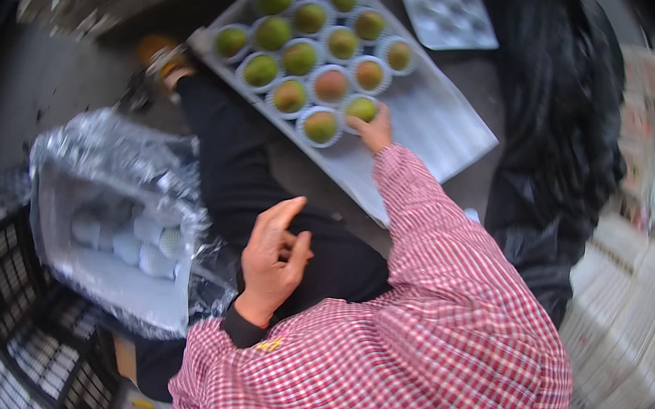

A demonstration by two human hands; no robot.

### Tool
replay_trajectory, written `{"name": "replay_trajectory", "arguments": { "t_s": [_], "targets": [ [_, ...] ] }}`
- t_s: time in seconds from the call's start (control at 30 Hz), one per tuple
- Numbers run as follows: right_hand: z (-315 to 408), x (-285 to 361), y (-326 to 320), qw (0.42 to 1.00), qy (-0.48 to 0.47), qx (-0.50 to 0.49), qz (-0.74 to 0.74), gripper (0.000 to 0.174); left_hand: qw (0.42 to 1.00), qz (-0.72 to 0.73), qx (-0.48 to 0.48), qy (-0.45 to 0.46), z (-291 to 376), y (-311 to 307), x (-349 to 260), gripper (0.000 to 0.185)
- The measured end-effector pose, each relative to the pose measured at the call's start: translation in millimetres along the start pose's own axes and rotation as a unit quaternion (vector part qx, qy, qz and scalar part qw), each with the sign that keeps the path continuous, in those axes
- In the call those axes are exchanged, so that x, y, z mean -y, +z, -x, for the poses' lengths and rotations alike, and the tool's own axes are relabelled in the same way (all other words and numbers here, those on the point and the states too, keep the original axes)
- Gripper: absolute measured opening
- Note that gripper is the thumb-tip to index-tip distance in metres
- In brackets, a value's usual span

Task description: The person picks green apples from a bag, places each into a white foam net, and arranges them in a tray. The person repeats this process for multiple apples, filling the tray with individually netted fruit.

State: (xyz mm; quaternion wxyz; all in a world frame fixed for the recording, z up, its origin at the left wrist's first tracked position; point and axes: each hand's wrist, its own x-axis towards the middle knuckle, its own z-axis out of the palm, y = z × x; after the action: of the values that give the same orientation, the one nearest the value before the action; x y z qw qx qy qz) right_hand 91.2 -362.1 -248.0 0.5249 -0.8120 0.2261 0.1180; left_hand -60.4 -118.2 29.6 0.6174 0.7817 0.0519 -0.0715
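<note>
Green and reddish round fruits, each in a white paper cup, stand in staggered rows in a shallow white tray point(436, 132). My right hand point(375, 127) reaches to the near end of the rows, its fingers around a green fruit point(362, 108) in its cup. Nearest to me beside it sits another cupped fruit point(320, 126). My left hand point(277, 254) is raised over my lap, fingers apart, holding nothing. At the left, a box lined with clear plastic film point(118, 146) holds several pieces wrapped in white foam net point(157, 260); what is inside them is hidden.
Black plastic crates point(2, 273) stand at the lower left. A moulded tray with hollows point(446, 9) lies beyond the fruit tray. Black plastic sheeting point(555, 123) bunches along the right, beside a stack of pale flat sheets point(618, 305). An orange shoe point(158, 52) is beside the tray's left corner.
</note>
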Motion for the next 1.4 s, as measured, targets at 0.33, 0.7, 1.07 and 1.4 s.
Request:
{"name": "replay_trajectory", "arguments": {
  "t_s": [0.33, 0.7, 1.07, 1.4],
  "targets": [
    [-6, 153, 17, 0.919, -0.348, 0.001, 0.185, 0.056, 0.9, 0.097, -0.418, -0.082, 60, -87, 52, 0.024],
    [267, 249, 461, 0.731, -0.325, 0.544, 0.253, 0.075, 0.76, 0.372, -0.527, -0.082, 129, -174, 50, 0.029],
    [286, 204, 547, 0.787, -0.193, 0.539, 0.231, 0.099, 0.732, 0.45, -0.497, -0.121, 156, -200, 34, 0.027],
    [293, 319, 308, 0.574, -0.438, 0.691, 0.022, 0.091, 0.656, 0.567, -0.488, -0.103, 146, -201, 31, 0.068]
  ]
}}
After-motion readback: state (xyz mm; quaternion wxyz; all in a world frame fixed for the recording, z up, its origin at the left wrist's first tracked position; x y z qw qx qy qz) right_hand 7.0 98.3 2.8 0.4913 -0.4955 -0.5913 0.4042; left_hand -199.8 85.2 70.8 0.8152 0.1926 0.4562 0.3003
